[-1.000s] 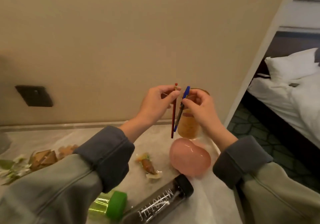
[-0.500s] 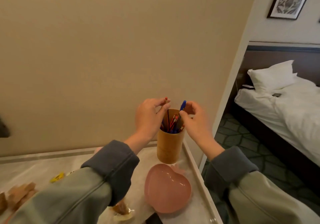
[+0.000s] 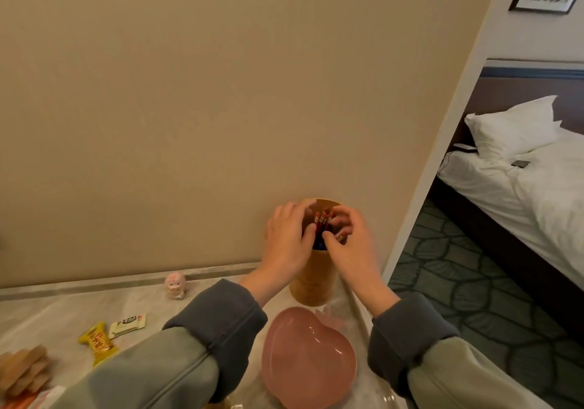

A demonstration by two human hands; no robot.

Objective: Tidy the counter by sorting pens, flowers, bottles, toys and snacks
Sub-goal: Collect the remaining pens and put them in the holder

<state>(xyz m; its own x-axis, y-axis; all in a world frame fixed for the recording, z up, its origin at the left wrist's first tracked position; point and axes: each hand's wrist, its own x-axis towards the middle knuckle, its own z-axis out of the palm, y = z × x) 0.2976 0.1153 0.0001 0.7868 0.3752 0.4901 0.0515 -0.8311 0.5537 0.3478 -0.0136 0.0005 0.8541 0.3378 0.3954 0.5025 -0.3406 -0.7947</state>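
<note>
Your left hand (image 3: 286, 241) lies over the left rim of the wooden pen cup (image 3: 313, 277) at the far right of the counter (image 3: 63, 310), fingers relaxed, thumb against the red pens (image 3: 322, 223) standing inside. Your right hand (image 3: 352, 247) curls its fingers among the pen tops; whether it grips any, I cannot tell. A pink heart dish (image 3: 311, 358) sits just nearer.

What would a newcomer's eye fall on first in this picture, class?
The left hand and right hand meet over the tan cylindrical wooden pen cup against the wall at the counter's right end, fingertips among its red pens. In front lies a pink heart-shaped dish; further left, a small pink toy figure stands by the wall.
</note>
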